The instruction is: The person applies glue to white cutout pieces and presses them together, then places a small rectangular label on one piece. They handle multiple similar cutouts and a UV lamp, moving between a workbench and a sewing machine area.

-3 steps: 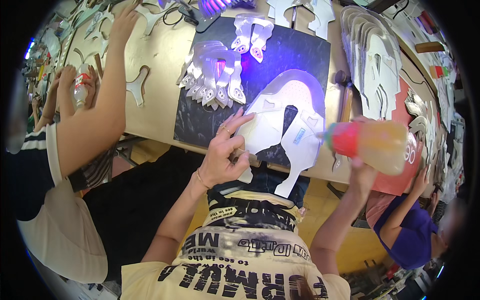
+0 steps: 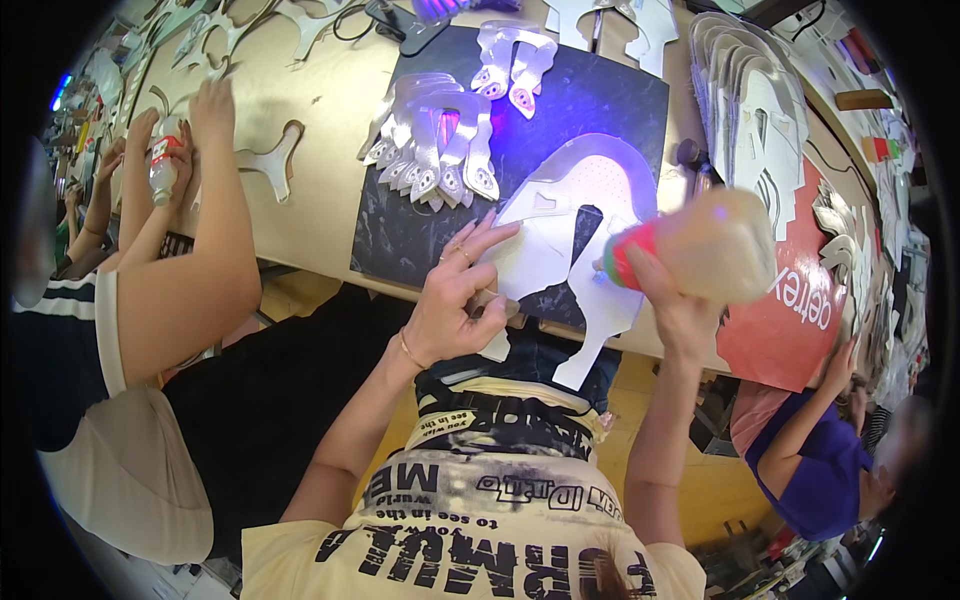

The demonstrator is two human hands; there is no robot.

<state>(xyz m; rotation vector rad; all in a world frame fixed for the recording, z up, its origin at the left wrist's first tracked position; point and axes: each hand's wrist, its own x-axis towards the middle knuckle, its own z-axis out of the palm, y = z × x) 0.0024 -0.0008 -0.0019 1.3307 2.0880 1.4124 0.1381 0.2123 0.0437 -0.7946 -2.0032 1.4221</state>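
A white shoe-upper piece (image 2: 535, 250), shaped like a horseshoe with a clear rounded toe end, lies on a dark board (image 2: 410, 240) in front of me. My left hand (image 2: 460, 300) rests at its left edge, index and middle fingers stretched over it. The thumb and lower fingers of that hand are curled round something small and greyish, mostly hidden. My right hand (image 2: 680, 310) grips a squeeze bottle (image 2: 720, 245) with cloudy yellowish contents and a red neck. The bottle is tilted, its green-tipped end pointing left over the piece's right side.
Silvery cut pieces (image 2: 435, 150) fan out at the board's far left, and another pair (image 2: 515, 65) lies beyond. A stack of white uppers (image 2: 750, 110) stands at the right beside a red sheet (image 2: 770, 335). A co-worker's arm (image 2: 215, 190) reaches over the table at left.
My right hand has carried the bottle left and slightly up, so its tip is now over the white piece. My left hand has barely shifted. The co-worker's hand at left has come lower.
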